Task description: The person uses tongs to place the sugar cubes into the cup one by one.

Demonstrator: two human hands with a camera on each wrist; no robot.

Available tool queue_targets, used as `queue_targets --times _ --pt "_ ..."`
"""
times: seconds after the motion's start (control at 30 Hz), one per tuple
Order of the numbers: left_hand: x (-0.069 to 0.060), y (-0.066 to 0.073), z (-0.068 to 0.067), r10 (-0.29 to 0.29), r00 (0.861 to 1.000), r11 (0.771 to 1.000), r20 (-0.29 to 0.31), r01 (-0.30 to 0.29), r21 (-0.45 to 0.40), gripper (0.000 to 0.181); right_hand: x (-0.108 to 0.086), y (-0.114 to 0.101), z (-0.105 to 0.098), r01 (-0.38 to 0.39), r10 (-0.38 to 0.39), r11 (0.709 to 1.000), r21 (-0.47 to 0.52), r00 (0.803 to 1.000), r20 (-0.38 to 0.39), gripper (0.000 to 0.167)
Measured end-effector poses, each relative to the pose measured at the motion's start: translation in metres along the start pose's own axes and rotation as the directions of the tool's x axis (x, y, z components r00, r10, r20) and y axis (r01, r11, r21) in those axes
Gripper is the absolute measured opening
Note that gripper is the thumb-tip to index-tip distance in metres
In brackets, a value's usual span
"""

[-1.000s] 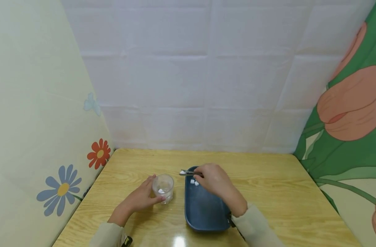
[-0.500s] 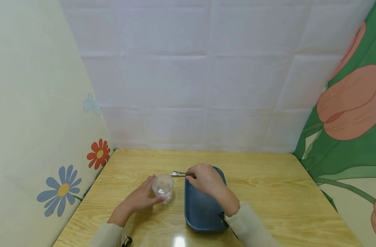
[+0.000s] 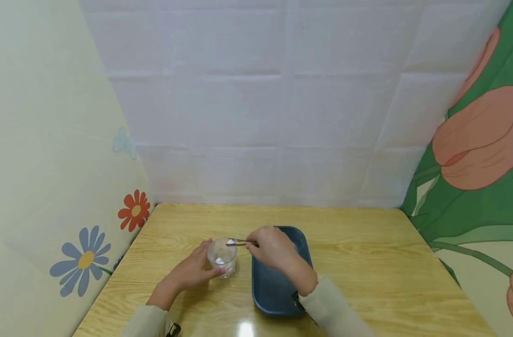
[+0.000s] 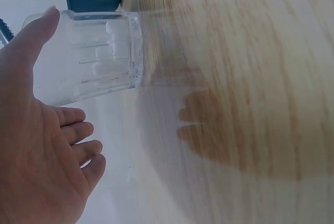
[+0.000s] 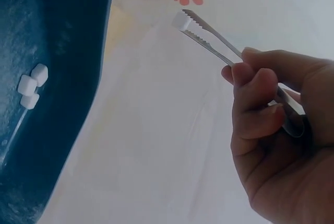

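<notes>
My left hand [image 3: 192, 270] is round a clear glass [image 3: 223, 267] on the table, thumb on the near side and fingers on the far side. White cubes [image 4: 112, 49], like sugar cubes, lie at the bottom of the glass. Above the glass's rim my right hand [image 3: 275, 250] holds small metal tongs [image 3: 243, 242] between thumb and fingers. Their serrated tips pinch one white cube [image 5: 181, 21]. The right wrist view shows 3 more cubes [image 5: 27, 85] clustered in the dark blue tray [image 3: 273, 292]; in the head view the right hand hides them.
The tray stands to the right of the glass, under my right forearm. Both are on a wooden table [image 3: 366, 262]. A white cloth [image 3: 256, 117] hangs behind it, with flower-printed sheets [image 3: 88, 140] at the sides.
My right hand has moved left from over the tray, bringing the tongs and their cube to the glass's rim. The left hand and glass have stayed put.
</notes>
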State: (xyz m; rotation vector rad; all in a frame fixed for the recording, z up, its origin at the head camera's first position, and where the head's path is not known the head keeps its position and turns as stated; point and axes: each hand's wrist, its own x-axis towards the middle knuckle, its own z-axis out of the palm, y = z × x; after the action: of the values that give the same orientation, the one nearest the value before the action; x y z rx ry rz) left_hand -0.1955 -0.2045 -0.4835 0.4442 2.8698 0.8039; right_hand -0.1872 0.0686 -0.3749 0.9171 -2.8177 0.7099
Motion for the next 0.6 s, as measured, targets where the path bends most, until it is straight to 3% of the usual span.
queue_targets --times 0.6 --pt "-0.001 -0.002 0.001 -0.005 1.000 1.000 -0.006 0.005 0.000 0.108 0.009 -0.003 0.022 -0.029 0.030 1.000 -0.003 0.998 0.060 0.012"
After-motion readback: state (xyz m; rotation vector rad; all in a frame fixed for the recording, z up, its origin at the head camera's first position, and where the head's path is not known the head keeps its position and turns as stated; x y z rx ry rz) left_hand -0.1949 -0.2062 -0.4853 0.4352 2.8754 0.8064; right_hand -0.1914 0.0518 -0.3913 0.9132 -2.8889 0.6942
